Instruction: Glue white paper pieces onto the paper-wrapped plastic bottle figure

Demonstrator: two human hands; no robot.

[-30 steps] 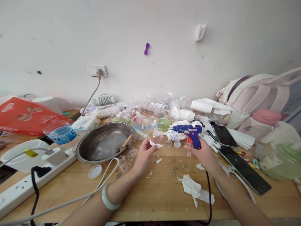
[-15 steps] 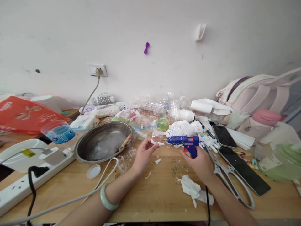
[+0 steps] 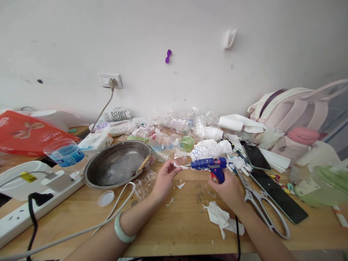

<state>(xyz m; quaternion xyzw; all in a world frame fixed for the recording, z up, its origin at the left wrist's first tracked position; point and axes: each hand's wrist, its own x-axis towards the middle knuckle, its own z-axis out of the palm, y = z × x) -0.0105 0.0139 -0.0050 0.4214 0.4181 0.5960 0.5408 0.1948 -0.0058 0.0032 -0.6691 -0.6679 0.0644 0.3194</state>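
Between its thumb and fingers, my left hand [image 3: 165,178] pinches a small strip of white paper [image 3: 179,166]. My right hand [image 3: 227,188] is wrapped round the handle of a blue hot glue gun [image 3: 209,165], which points left. The nozzle is at the paper strip's right end; whether they touch I cannot tell. A black cord hangs from below the right hand. Just behind the gun lies a white wrapped roll with blue marks [image 3: 209,148]. Torn white paper [image 3: 219,216] and small scraps lie on the wooden table [image 3: 174,232] nearer to me.
A metal basin [image 3: 94,172] with a stick on its rim stands left of my hands. Further left are a power strip [image 3: 62,188] and cables. Scissors [image 3: 261,204] and two phones [image 3: 280,195] lie at the right. Clear plastic bottles [image 3: 199,127] crowd the back along the wall.
The glue gun's nozzle has come closer to the paper strip, and its red trigger looks less visible under the fingers. The camera view has shifted slightly.
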